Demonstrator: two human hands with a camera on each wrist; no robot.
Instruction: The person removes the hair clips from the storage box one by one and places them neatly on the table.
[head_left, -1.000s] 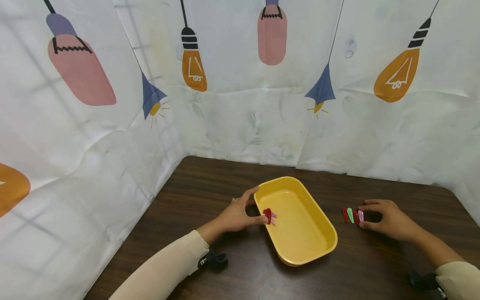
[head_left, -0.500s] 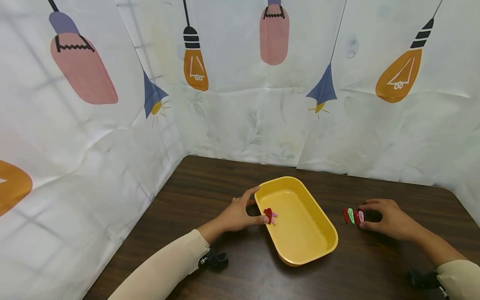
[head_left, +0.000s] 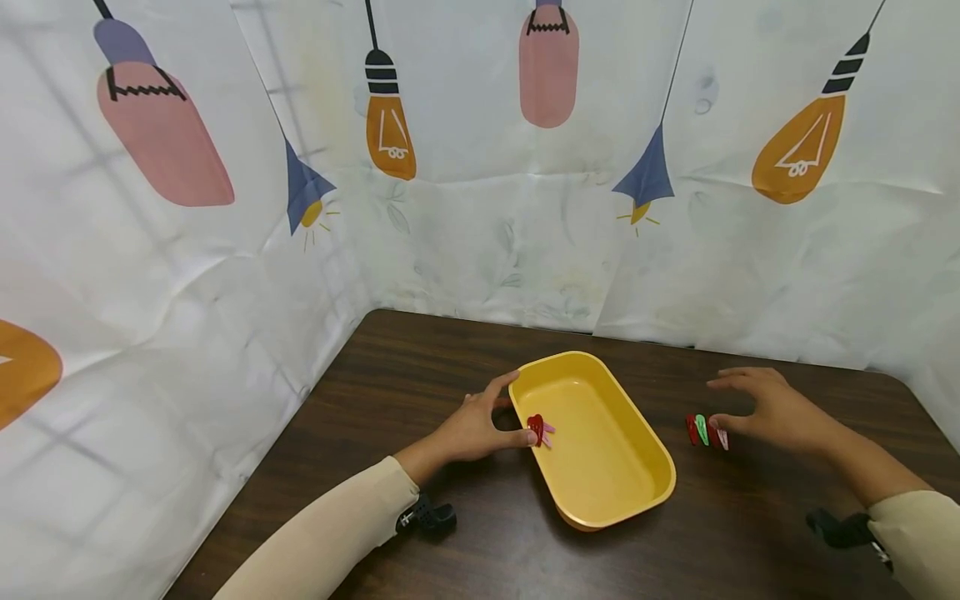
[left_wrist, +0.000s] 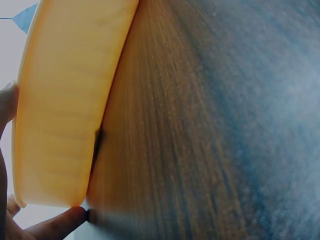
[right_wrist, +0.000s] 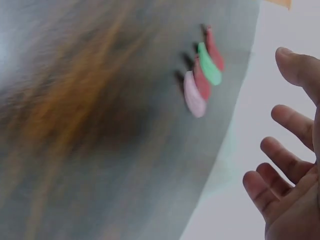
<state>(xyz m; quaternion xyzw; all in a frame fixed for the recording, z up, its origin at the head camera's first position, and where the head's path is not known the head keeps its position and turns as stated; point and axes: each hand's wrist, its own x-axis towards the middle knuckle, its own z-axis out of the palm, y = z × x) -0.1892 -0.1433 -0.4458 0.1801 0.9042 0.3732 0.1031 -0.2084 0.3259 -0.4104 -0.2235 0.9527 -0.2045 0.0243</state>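
A yellow plastic tray (head_left: 600, 442) stands on the dark wooden table. My left hand (head_left: 474, 429) holds it at its left end, thumb over the rim and fingers along the outer wall; the left wrist view shows the tray's side (left_wrist: 70, 110) between thumb and fingers. Inside, by the thumb, lie red hair clips (head_left: 535, 427) and pink hair clips (head_left: 549, 430). To the right, a row of several snap hair clips rests on the table: red (head_left: 691, 430), green (right_wrist: 209, 65), red and pink (right_wrist: 194, 95). My right hand (head_left: 772, 412) hovers beside this row, fingers spread, holding nothing.
The brown table (head_left: 420, 350) meets a white sheet printed with lamps (head_left: 480, 233) at its back and left. Black wrist straps with cameras (head_left: 431, 518) sit at both sleeves.
My right hand has lifted from the pink clip at the row's end and spread its fingers, moving slightly up and away. The clips stay on the table. My left hand and the tray have not moved.
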